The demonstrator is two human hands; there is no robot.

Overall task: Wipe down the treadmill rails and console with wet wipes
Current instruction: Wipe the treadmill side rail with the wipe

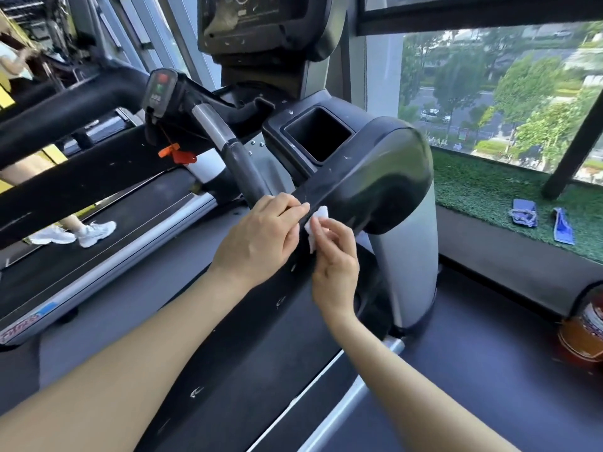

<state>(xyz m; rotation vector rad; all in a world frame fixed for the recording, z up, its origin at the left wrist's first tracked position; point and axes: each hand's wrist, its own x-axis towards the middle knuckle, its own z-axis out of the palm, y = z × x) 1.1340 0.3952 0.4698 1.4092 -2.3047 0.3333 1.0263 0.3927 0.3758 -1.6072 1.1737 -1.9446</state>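
Note:
A small white wet wipe lies against the black right side rail of the treadmill, just below the rounded console arm. My right hand pinches the wipe from below with thumb and fingertips. My left hand grips the wipe's upper edge, its fingers curled over the rail. The console screen stands at the top, with a black cup holder under it. A padded handlebar runs down to my left hand.
A red safety clip hangs under the stop-button pod. A person in white trainers walks on the neighbouring treadmill at left. At right is a green turf ledge with blue cloths, and a bottle at the edge.

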